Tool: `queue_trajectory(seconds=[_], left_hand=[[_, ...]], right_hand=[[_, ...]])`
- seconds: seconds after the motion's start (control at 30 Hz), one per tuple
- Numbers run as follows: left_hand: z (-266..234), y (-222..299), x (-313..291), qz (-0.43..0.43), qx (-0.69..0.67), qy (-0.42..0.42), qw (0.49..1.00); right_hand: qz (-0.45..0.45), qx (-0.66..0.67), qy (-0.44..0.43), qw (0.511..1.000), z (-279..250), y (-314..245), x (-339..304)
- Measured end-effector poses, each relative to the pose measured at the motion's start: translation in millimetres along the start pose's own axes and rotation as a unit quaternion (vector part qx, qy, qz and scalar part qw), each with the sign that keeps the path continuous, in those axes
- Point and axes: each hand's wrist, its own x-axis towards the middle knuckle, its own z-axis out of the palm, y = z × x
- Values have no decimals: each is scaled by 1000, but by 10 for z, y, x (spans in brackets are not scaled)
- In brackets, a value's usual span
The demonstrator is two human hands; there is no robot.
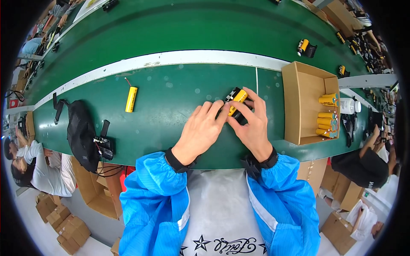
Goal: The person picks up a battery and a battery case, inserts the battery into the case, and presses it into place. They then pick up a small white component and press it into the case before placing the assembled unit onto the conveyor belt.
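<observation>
In front of me, both hands are around a small black plastic housing (232, 93) with a yellow cylindrical battery (238, 102) lying in it. My left hand (201, 131) grips its near-left side, the fingers bunched and the tips partly hidden. On the other side my right hand (255, 130) curls its index finger over the battery's far end, with the thumb close to the left fingertips. A second yellow battery (131, 99) with a thin red wire lies on the green table to the left.
An open cardboard box (291, 104) at the right holds several yellow batteries. Beside it stands a white bottle (349, 106). A black mesh bag (81, 134) and another black housing (103, 147) lie at the left. Beyond the white strip (171, 57) sits a part-assembled unit (306, 48). People sit on both sides.
</observation>
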Motion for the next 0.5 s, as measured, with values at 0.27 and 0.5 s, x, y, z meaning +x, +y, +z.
queue_trajectory(seconds=[0.27,0.5], left_hand=[[-25,-192,-28,-15,-92,-38,995],[59,-206,122,-63,-214,55,973]], right_hand=[[2,-21,-33,999,-59,-62,92],[-11,-61,-19,998,-80,-85,131]])
